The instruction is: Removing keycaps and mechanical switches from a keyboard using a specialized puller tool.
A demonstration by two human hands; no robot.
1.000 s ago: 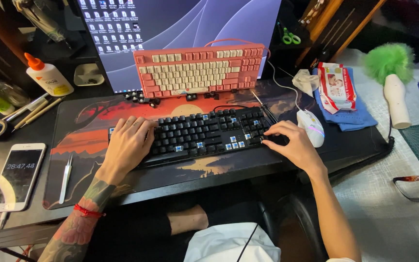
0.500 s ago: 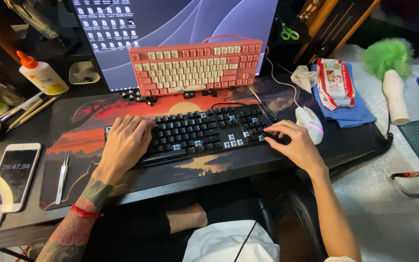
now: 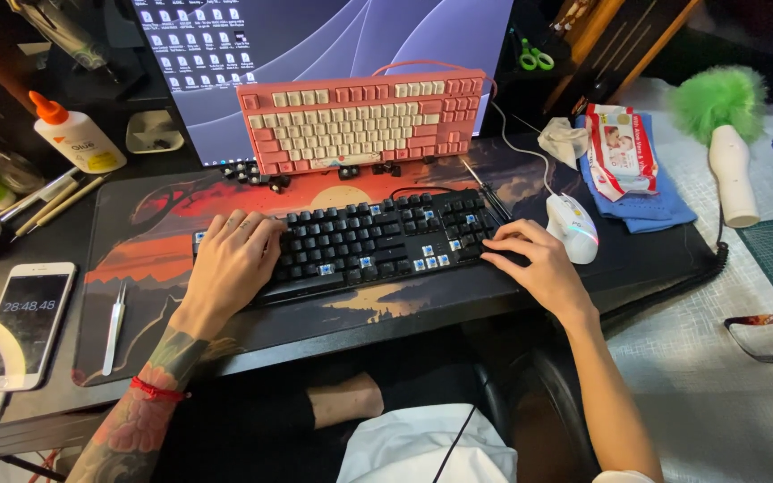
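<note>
Black keyboard (image 3: 364,240) lies flat at frame centre on the desk mat (image 3: 136,241), slightly tilted; several keycaps are off, showing blue switches, and loose dark caps (image 3: 257,174) sit above it by the propped pink keyboard (image 3: 364,121). Left hand (image 3: 230,264) rests spread over its left end, right hand (image 3: 539,268) on its right edge, fingers loosely open, apparently bracing it from both ends. Neither hand clamps anything; mouse (image 3: 573,225) just right.
</note>
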